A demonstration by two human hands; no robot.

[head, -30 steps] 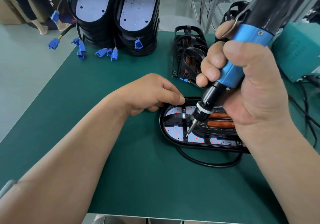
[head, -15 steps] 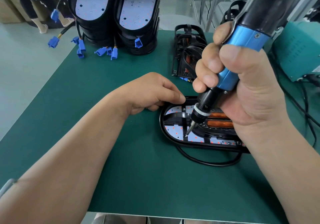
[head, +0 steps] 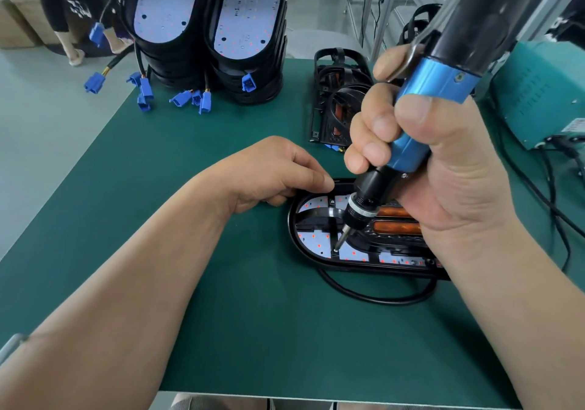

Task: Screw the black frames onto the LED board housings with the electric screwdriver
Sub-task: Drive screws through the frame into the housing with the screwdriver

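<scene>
A black oval LED board housing [head: 292,235] lies on the green mat, its white board dotted with red LEDs. A black frame [head: 319,213] with two orange lenses [head: 395,227] sits inside it. My right hand [head: 449,181] grips the blue and black electric screwdriver [head: 440,83], tilted, with its bit tip on a screw at the frame's near left side. My left hand [head: 278,175] rests at the housing's upper left rim, index finger and thumb pinching the edge. My right hand hides the right part of the housing.
Two stacks of housings [head: 250,29] with blue connectors [head: 144,89] stand at the back left. A pile of black frames [head: 338,102] lies behind the work. A teal power box [head: 538,93] and cables [head: 554,203] are at right. A black cable [head: 373,297] loops in front of the housing.
The screwdriver's upper end has leaned slightly left with my right hand, while the bit stays on the same screw. My left hand has not moved.
</scene>
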